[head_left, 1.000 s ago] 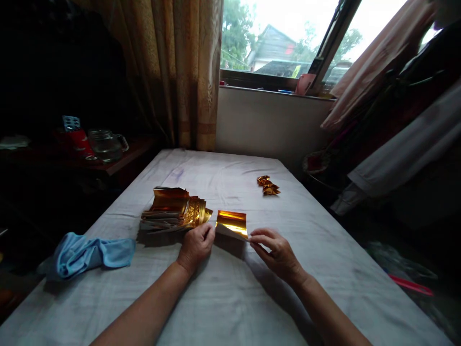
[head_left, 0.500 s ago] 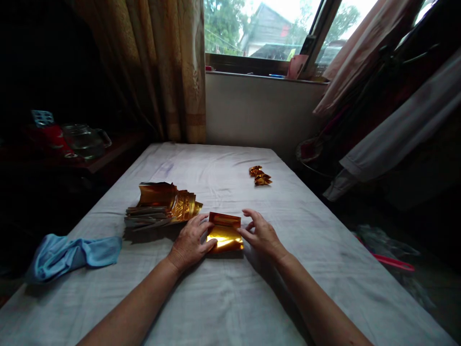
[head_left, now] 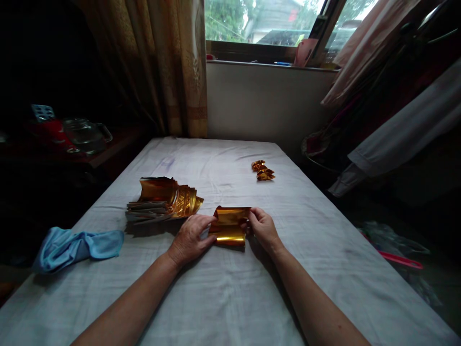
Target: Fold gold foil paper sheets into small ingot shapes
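Observation:
A gold foil sheet [head_left: 229,226] lies partly folded on the white cloth-covered table [head_left: 230,298], in front of me. My left hand [head_left: 190,238] pinches its left edge with curled fingers. At the sheet's right edge my right hand [head_left: 262,227] grips with fingers closed over the fold. A fanned stack of gold foil sheets [head_left: 162,202] rests just left of my left hand. Two small folded gold pieces [head_left: 262,171] sit farther back on the table, to the right.
A crumpled blue cloth [head_left: 77,245] lies at the table's left edge. A glass jug [head_left: 84,134] and red items stand on a dark side table to the left. Curtains and a window are behind; hanging clothes crowd the right side.
The sheet went from held flat by its edges to lying down and being folded over. Both hands closed in on its ends. The view shifted slightly downward.

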Motion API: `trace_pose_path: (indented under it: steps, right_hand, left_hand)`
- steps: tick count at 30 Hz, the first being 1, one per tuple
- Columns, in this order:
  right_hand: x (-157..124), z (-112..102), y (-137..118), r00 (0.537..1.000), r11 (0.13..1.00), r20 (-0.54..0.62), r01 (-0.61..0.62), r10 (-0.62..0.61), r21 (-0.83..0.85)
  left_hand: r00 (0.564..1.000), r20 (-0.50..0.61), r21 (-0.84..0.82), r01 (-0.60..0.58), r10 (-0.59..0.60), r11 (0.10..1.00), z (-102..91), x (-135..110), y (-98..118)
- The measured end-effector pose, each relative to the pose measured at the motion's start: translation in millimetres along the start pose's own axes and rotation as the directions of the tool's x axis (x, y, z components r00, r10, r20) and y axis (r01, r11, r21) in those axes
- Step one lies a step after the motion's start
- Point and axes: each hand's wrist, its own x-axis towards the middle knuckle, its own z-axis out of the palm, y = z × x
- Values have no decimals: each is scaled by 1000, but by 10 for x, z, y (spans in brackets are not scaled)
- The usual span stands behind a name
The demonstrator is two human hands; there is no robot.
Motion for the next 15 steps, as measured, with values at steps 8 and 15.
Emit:
trace_pose_path:
  steps: [8, 15]
  right_hand:
    - [-52, -52, -71, 992, 989, -45, 125, -121, 75]
    - [-134, -138, -203, 959, 960, 44, 279, -280, 16]
  left_hand:
    - [994, -96, -143, 46, -60, 989, 27, -9, 65]
    - [973, -194, -238, 73, -122, 969, 111, 38, 120]
